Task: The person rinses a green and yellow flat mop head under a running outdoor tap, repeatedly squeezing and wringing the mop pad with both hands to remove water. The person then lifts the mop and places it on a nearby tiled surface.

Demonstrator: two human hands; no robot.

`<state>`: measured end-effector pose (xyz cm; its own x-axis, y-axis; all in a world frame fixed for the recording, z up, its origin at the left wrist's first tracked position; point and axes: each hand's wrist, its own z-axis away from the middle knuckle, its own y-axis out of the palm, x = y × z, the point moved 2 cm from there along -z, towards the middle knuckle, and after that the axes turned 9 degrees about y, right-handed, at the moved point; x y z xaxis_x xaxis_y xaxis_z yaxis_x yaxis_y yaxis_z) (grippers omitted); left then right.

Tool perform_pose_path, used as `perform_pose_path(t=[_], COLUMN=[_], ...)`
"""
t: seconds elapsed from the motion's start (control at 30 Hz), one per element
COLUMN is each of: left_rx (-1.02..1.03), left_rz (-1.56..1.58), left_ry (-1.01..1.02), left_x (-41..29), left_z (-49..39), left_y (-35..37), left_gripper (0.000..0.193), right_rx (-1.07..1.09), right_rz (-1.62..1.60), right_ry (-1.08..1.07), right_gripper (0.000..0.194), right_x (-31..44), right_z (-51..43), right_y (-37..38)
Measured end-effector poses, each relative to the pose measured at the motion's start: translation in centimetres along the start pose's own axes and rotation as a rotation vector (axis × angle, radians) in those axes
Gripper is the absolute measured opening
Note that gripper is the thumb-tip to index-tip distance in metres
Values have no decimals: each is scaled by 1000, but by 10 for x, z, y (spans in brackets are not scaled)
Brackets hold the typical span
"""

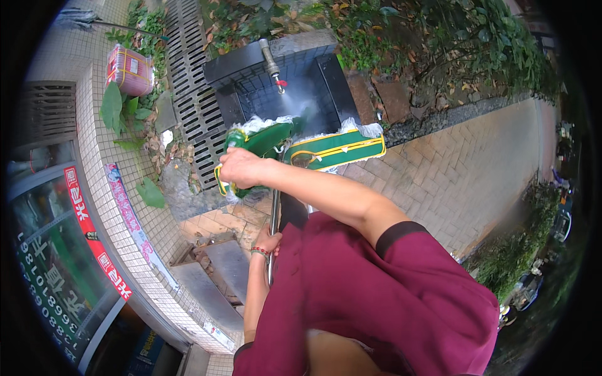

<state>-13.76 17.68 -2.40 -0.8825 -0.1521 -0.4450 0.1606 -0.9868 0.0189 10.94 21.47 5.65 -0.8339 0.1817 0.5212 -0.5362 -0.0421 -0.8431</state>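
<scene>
My left hand (269,242), with a red beaded bracelet at the wrist, grips the metal pole (274,211) of a flat mop. Green cloth with yellow trim and white fringe forms the mop head (336,148), which lies across the near edge of a dark tiled outdoor basin (310,94). My right hand (244,168) is closed on the left end of the green mop cloth (268,140), which is bunched and folded. Beyond the cloth, a metal tap (281,85) with a red handle sprays water into the basin.
A slotted drain grate (188,75) runs left of the basin. Loose stone slabs (204,286) lie near my left arm. A pink strapped bundle (130,70) stands at upper left, near another mop (80,19). Brick paving (451,160) extends right, beside a planted bed (404,51).
</scene>
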Motion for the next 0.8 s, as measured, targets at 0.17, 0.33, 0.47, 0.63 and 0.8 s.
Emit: perform_pose_path(t=[0.17, 0.33, 0.47, 0.63, 0.8], left_rx=[28, 24, -11, -1, 30], left_rz=[62, 65, 49, 0, -3], left_ry=[40, 79, 80, -37, -180], left_x=[-17, -49, -63, -61, -25], left_z=[6, -6, -46, -91, -101], left_y=[2, -10, -16, -8, -9], left_gripper=[18, 21, 18, 11, 29], right_rx=[-129, -366, -464, -303, -274], right_rz=[-8, 95, 13, -96, -180], right_ry=[4, 9, 167, 225, 230], right_gripper=[10, 7, 4, 10, 11], right_x=[-3, 2, -10, -30, -17], right_z=[9, 23, 49, 72, 89], right_y=[-30, -33, 26, 88, 119])
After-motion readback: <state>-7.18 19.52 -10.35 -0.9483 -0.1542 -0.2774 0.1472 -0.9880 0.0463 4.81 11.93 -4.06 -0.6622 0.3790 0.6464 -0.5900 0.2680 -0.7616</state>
